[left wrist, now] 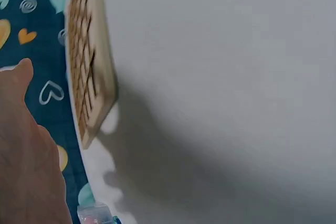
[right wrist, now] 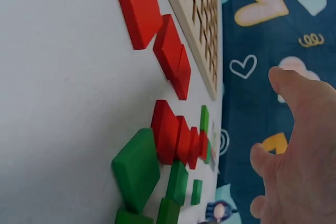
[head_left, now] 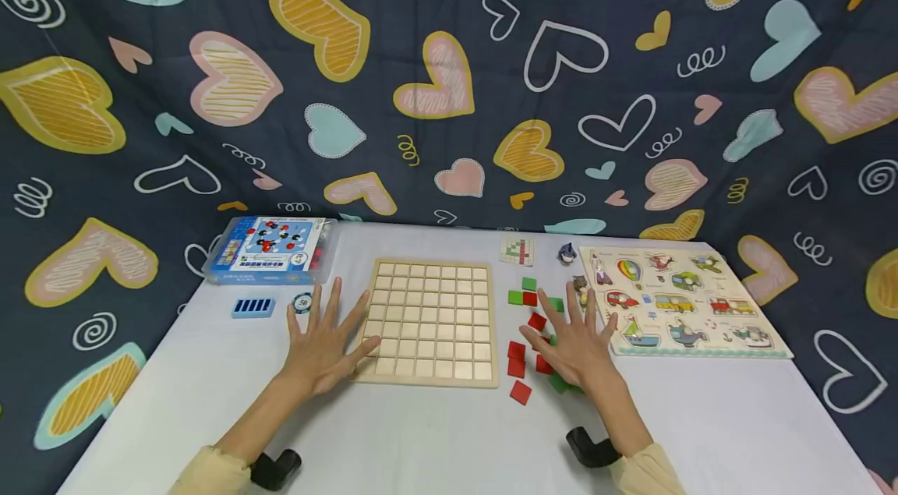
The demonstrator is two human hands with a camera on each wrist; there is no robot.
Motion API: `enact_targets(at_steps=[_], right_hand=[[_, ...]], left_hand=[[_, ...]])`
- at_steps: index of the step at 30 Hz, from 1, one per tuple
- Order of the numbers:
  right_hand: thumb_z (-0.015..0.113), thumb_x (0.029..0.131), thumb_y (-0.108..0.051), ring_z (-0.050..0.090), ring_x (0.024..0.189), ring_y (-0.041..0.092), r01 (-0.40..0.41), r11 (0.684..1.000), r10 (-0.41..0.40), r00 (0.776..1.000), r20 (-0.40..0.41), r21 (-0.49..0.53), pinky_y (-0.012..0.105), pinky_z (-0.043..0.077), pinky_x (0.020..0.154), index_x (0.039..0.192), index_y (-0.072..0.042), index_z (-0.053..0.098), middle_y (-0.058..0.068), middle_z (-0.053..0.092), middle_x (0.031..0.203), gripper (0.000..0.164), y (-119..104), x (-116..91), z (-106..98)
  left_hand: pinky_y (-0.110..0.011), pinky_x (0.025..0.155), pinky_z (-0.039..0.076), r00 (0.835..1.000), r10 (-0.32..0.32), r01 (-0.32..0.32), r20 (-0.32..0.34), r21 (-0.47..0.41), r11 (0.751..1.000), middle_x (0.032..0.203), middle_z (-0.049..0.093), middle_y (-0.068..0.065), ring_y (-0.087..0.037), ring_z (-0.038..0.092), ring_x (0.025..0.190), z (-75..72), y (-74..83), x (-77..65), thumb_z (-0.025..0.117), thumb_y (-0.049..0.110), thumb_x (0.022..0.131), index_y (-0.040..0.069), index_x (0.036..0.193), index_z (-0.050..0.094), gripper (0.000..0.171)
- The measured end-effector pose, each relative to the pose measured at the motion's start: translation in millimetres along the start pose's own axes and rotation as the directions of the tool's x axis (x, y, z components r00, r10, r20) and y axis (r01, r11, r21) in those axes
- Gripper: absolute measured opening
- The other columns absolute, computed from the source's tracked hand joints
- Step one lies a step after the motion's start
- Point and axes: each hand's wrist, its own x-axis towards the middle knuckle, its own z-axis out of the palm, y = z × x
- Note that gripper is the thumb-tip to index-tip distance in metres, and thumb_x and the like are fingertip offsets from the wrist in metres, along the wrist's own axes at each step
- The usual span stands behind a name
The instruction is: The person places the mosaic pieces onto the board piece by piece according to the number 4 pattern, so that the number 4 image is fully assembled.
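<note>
Left hand (head_left: 323,351) and right hand (head_left: 578,351) flanked a wooden grid board (head_left: 435,322), fingers spread, grasping nothing, seemingly at the ready.
Red tiles (head_left: 516,367) and green tiles (head_left: 515,298) lay right of the board; lifting one would likely call for pinching.

the left sleeve (head_left: 209,473) is pale cream-yellow, plain and loosely puffed. at its wrist end, on the inner side, sits a smooth black bent piece (head_left: 277,470). well to its right, the right sleeve (head_left: 648,472) matches, with another black piece (head_left: 592,449) beside it.
</note>
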Motion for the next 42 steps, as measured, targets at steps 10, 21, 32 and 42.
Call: enact_targets(at_steps=[10, 21, 32, 42], right_hand=[[0.046, 0.091, -0.062, 0.0, 0.14, 0.051, 0.058, 0.998, -0.058, 0.998, -0.031, -0.006, 0.08, -0.001, 0.099, 0.15, -0.019, 0.032, 0.024, 0.008, 0.157, 0.075, 0.0, -14.9, -3.2], [0.053, 0.097, -0.036, 0.008, 0.141, 0.05, 0.162, 0.927, -0.152, 0.987, -0.056, 0.339, 0.073, 0.01, 0.106, 0.148, -0.008, 0.034, 0.027, 0.018, 0.155, 0.061, 1.3, 5.8, 1.0], [0.05, 0.099, -0.007, 0.035, 0.136, 0.037, 0.041, 0.722, -0.004, 0.998, -0.055, 0.691, 0.05, 0.031, 0.111, 0.141, -0.001, 0.045, 0.022, 0.038, 0.147, 0.043, 4.6, 43.8, -0.4], [0.053, 0.091, 0.008, 0.057, 0.114, 0.039, -0.082, 0.788, 0.148, 0.987, -0.059, 0.61, 0.048, 0.048, 0.096, 0.127, 0.007, 0.055, 0.027, 0.057, 0.126, 0.036, 10.5, 73.7, 11.6]], left_hand=[[-0.07, 0.108, 0.015, 0.975, 0.206, -0.194, 0.079, -0.137, 0.971, 0.159, 0.014, -0.016, -0.045, 0.012, 0.142, -3.9, -13.6, -21.8, 0.054, 0.05, 0.093, 0.02, 0.15, 0.034, 0.067], [-0.05, 0.099, 0.045, 0.898, 0.434, -0.4, 0.066, -0.285, 0.871, 0.144, 0.047, -0.009, -0.032, 0.046, 0.129, 3.1, -47.5, 5.5, 0.073, 0.047, 0.08, 0.017, 0.124, 0.066, 0.054], [-0.05, 0.103, 0.041, 0.9, 0.423, -0.369, 0.108, -0.329, 0.869, 0.143, 0.048, -0.009, -0.034, 0.047, 0.128, 0.0, -55.4, 5.7, 0.079, 0.044, 0.069, 0.016, 0.118, 0.069, 0.057], [-0.054, 0.102, 0.04, 0.903, 0.424, -0.371, 0.072, -0.37, 0.852, 0.138, 0.053, -0.011, -0.039, 0.049, 0.125, 4.1, -54.5, 2.8, 0.08, 0.045, 0.067, 0.016, 0.113, 0.071, 0.054]])
